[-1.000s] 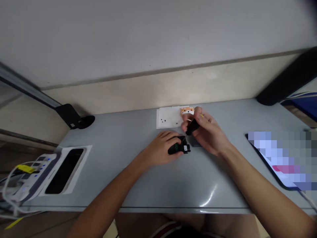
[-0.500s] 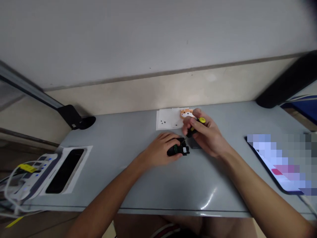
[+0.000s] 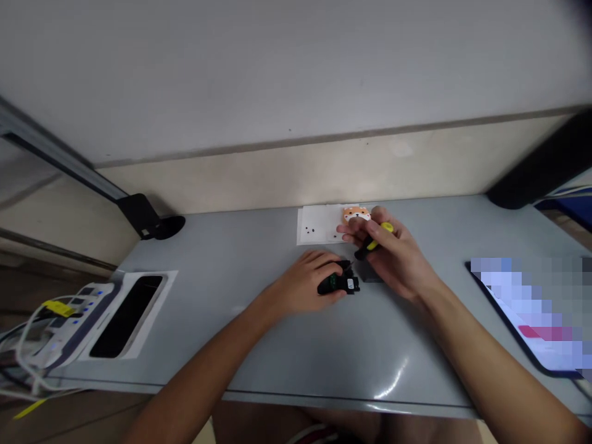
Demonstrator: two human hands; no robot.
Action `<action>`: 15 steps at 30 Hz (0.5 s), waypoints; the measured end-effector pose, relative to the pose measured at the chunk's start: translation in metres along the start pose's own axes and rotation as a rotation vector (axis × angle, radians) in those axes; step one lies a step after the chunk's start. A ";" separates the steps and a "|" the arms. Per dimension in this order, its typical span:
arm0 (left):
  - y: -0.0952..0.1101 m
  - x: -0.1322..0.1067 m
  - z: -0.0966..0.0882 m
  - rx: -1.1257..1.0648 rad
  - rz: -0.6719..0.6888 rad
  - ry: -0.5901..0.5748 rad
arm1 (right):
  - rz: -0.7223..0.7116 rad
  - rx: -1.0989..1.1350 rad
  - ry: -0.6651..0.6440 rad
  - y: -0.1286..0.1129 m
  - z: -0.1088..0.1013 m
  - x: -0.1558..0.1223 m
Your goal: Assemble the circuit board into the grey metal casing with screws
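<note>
My left hand (image 3: 300, 280) rests on the grey table (image 3: 277, 345) and grips a small black device (image 3: 340, 283) with a green board showing inside it. My right hand (image 3: 393, 256) is closed around a small screwdriver (image 3: 372, 243) with a black grip and yellow cap, its tip angled down toward the device. Just behind my hands lies a white sheet (image 3: 319, 225) with a few tiny black screws (image 3: 309, 230) on it, and an orange-and-white cartoon animal figure (image 3: 356, 214) sits at its right end.
A white power strip (image 3: 65, 317) with cables sits at the left edge, beside a white tray with a black slot (image 3: 124, 308). A phone or tablet with a lit screen (image 3: 531, 308) lies at the right. A black lamp base (image 3: 155, 223) stands at back left.
My right hand has tilted the screwdriver so its yellow cap shows, and shifted slightly right. The left hand keeps hold of the black device. The view has drifted a little.
</note>
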State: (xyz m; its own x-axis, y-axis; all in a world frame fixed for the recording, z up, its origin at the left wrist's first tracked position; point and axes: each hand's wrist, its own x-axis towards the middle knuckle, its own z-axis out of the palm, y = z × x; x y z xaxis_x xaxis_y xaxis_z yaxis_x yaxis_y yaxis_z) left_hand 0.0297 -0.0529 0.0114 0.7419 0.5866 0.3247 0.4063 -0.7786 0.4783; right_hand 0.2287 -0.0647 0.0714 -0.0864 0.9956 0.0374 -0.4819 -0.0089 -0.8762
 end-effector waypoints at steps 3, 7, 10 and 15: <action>0.000 0.000 0.000 -0.006 -0.002 -0.003 | -0.027 -0.024 0.004 0.002 0.000 0.002; 0.000 -0.001 0.000 -0.005 -0.001 -0.001 | -0.042 0.048 -0.031 0.000 0.000 0.004; 0.000 0.000 0.000 -0.007 0.020 0.009 | -0.033 0.079 -0.009 -0.002 -0.002 0.004; 0.001 0.001 -0.001 -0.010 0.005 -0.006 | -0.077 -0.004 -0.006 0.003 -0.007 0.005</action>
State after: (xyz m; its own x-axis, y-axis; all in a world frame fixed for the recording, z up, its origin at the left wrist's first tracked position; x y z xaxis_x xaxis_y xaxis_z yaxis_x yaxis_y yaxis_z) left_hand 0.0299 -0.0529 0.0131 0.7470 0.5815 0.3224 0.3974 -0.7792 0.4847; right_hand 0.2327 -0.0595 0.0660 -0.0544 0.9927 0.1074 -0.4840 0.0678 -0.8725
